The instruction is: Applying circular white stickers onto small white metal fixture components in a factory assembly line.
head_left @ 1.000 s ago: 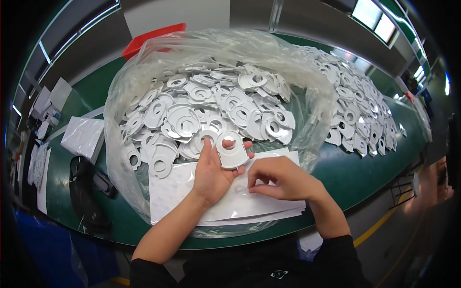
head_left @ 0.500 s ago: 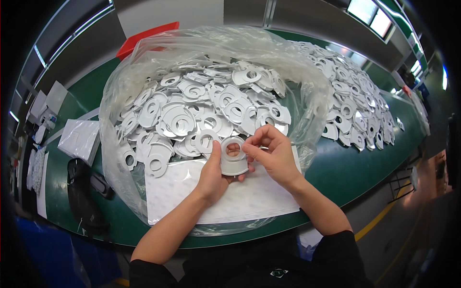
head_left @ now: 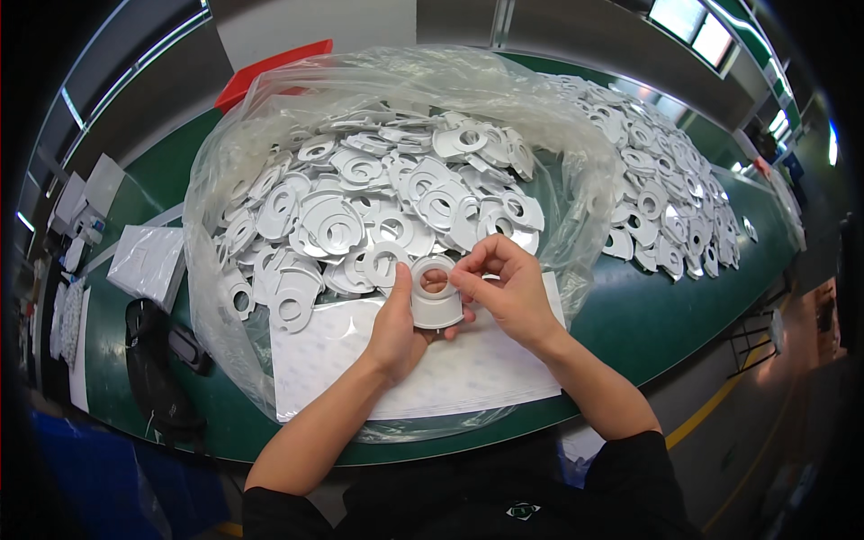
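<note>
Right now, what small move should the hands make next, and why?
Probably steady the left hand and slide the right hand's fingertips gently along the ring around the hole. The left hand supports the white part from the left, thumb along its edge, while the right fingertips are at the ring's right side; whether they pinch anything is unclear.

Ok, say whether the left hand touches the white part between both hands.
Touching: the head view shows the left hand holding the white part, thumb at its left edge, fingers visible through its hole.
</note>
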Available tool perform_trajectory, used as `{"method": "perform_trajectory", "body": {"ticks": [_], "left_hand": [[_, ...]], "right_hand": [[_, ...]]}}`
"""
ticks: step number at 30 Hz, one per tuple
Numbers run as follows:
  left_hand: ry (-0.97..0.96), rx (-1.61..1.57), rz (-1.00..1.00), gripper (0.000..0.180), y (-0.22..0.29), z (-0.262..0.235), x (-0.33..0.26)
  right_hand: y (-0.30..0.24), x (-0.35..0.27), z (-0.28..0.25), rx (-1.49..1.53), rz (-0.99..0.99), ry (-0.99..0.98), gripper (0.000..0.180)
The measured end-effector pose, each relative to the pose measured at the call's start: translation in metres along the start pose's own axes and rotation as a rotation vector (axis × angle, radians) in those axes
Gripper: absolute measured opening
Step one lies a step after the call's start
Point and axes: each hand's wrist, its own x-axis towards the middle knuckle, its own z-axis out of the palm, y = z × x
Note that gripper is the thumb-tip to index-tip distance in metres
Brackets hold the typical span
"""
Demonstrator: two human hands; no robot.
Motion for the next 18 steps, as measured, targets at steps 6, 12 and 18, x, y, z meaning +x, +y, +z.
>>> {"method": "perform_trajectory", "body": {"ticks": [6, 12, 18], "left_hand": [[0.011, -0.001, -0.002, 0.063, 0.0002, 0.0, -0.0004], [0.001, 0.001, -0.003, 0.06, -0.0004, -0.0013, -0.0002], [-0.056, 0.001, 0.012, 0.062, -0.0013, -0.0053, -0.0004]], "right_hand": [[0.0005, 0.0, 0.0011, -0.007, -0.003, 0.0, 0.016], [0.0013, -0.0006, 0.0012, -0.017, -0.009, -0.001, 0.016], [-0.0004, -0.0019, 0.0003, -0.039, 0.032, -0.013, 0.016]]}}
